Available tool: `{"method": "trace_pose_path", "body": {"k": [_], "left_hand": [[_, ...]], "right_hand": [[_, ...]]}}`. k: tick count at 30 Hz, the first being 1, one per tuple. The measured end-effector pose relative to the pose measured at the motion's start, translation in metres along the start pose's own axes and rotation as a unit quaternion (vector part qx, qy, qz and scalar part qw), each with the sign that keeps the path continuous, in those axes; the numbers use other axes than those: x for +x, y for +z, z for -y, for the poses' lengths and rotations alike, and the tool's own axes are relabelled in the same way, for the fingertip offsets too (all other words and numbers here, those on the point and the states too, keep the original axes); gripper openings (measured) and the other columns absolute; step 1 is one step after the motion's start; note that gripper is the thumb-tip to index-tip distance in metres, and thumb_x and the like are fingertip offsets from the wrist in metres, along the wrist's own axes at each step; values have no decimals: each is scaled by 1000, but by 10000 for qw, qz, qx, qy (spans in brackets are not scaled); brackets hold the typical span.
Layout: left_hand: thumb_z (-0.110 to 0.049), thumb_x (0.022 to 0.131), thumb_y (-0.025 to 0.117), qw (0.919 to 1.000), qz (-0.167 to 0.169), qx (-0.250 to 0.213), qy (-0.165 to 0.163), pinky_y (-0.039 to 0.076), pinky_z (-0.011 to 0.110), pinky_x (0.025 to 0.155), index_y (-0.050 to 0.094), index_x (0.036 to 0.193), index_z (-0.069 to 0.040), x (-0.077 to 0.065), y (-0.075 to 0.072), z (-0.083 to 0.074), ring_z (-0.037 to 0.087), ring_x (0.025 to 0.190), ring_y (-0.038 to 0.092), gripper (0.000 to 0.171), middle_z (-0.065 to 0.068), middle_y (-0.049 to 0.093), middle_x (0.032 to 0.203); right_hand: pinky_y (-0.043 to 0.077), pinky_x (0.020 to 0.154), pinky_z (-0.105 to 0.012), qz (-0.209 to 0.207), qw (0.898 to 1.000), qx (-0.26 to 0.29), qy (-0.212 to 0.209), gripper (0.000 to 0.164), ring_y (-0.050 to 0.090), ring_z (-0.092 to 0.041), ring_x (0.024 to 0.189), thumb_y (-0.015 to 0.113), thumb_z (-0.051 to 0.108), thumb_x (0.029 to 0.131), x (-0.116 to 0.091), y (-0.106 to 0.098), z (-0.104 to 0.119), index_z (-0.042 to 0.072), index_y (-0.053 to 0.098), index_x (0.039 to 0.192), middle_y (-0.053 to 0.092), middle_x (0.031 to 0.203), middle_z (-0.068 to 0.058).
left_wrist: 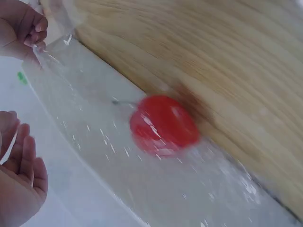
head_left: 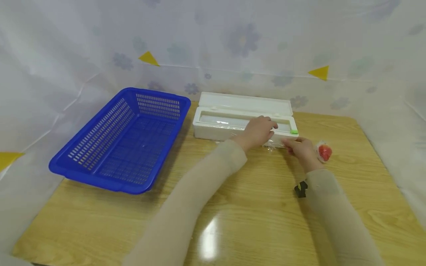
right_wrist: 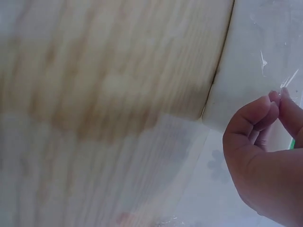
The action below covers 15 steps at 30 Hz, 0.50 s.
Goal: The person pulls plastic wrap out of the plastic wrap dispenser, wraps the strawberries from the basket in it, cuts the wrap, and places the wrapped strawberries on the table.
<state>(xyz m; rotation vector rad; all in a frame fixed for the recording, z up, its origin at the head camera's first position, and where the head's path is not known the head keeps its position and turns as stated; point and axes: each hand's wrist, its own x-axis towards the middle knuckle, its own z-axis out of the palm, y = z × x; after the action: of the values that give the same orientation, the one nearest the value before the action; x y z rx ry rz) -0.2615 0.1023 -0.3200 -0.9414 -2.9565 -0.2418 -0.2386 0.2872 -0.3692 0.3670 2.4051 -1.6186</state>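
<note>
A long white cling film dispenser box [head_left: 213, 130] lies on the table with its lid [head_left: 246, 103] raised. My right hand [head_left: 303, 151] pinches the edge of the clear cling film [left_wrist: 102, 137] near the box's right end, thumb against fingertips. Over the box's opening, my left hand [head_left: 257, 132] has loosely bent fingers and no object in its grasp. In the left wrist view, a red apple-like fruit [left_wrist: 163, 126] with a stem shows against the box front, with shiny film around it. My left arm hides this fruit in the head view.
A blue slotted plastic basket [head_left: 133, 147] stands on the left. Right of the box lies a red fruit in clear wrap [head_left: 324, 152]. A small black piece [head_left: 301, 189] is near my right sleeve. A floral curtain [head_left: 233, 44] hangs behind the wooden table [head_left: 253, 221].
</note>
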Motion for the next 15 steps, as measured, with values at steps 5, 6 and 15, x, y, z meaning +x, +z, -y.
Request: {"method": "trace_pose_path", "body": {"k": [5,6,15], "left_hand": [[-30,99,46,9992,223,-322,-35,42,24,98,47,136,-29,24,17,-20,11,119,51,37,-7,55,130],[-31,99,45,9988,296,-370,-114,41,25,99,45,137,-31,27,20,-23,10,121,49,38,-8,53,132],[-41,96,46,9963,144,-592,-612,40,28,97,53,127,-37,43,31,-42,10,120,47,32,-13,53,129]], "right_hand": [[49,65,-12,-12,9999,-69,-84,38,55,5,65,58,30,91,2,3,-2,1,46,111,55,67,19],[49,65,-12,-24,9999,-129,-95,40,55,5,65,57,29,92,2,4,-3,-2,46,114,55,67,19],[48,66,-12,-148,9996,-217,35,50,55,3,65,50,19,93,2,1,0,-11,37,131,52,68,15]]}}
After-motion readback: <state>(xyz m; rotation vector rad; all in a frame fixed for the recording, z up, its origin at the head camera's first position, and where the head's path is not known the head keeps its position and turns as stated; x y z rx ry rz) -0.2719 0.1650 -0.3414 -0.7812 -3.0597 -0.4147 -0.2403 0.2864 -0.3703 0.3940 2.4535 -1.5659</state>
